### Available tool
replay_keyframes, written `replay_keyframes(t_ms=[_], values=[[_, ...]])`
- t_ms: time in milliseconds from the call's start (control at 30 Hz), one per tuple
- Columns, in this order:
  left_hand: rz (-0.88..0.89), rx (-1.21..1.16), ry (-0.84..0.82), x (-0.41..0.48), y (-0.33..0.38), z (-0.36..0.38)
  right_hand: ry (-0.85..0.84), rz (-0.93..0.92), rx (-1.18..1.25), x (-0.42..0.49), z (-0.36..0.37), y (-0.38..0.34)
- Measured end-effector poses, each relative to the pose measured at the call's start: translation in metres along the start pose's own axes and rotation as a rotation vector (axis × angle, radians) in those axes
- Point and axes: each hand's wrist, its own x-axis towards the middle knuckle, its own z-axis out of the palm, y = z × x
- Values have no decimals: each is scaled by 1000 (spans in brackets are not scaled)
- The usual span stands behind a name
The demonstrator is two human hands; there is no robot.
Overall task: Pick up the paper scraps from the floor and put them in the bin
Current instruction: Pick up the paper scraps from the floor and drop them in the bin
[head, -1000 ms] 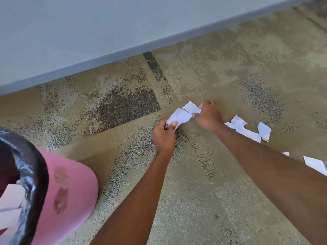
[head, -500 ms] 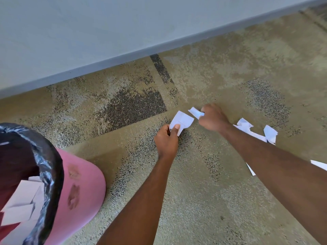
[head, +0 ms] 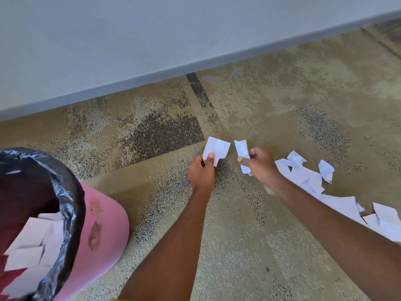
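My left hand (head: 201, 172) pinches a white paper scrap (head: 218, 147) between thumb and fingers, held a little above the carpet. Just to its right, my right hand (head: 261, 167) pinches a narrower white scrap (head: 242, 149). Several more white scraps (head: 308, 178) lie on the carpet to the right, partly hidden behind my right forearm, running to the right edge. The pink bin (head: 106, 227) with a black liner (head: 71, 205) stands at the lower left, and several white scraps (head: 32, 246) lie inside it.
A grey wall with a grey skirting board (head: 195, 66) runs across the back. The floor is mottled beige and dark carpet (head: 249, 246).
Both hands have lifted off the carpet with their scraps and moved slightly apart. The view has shifted, so more of the bin's inside and more scraps at the right show.
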Motion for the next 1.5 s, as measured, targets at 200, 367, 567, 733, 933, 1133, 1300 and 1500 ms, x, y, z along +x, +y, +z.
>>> replay_keyframes(t_ms=[200, 367, 567, 733, 933, 1133, 1300, 1500], values=[[-230, -494, -111, -36, 18, -21, -155, 13, 298, -55, 6, -35], [-366, -819, -69, -85, 45, -38, -307, -64, 408, -110, 11, -69], [-284, -1039, -62, -139, 103, -76, -390, -187, 429, -176, 14, -115], [-79, -1158, 81, -194, 155, -130, -535, -277, 527, -232, 32, -168], [107, -1150, 385, -232, 175, -205, -804, -260, 576, -286, 78, -206], [127, -1088, 518, -243, 171, -271, -1062, -151, 509, -314, 126, -231], [80, -1217, 538, -246, 168, -302, -1087, 14, 632, -320, 142, -240], [94, -1190, 528, -254, 165, -286, -988, 77, 669, -315, 125, -224]])
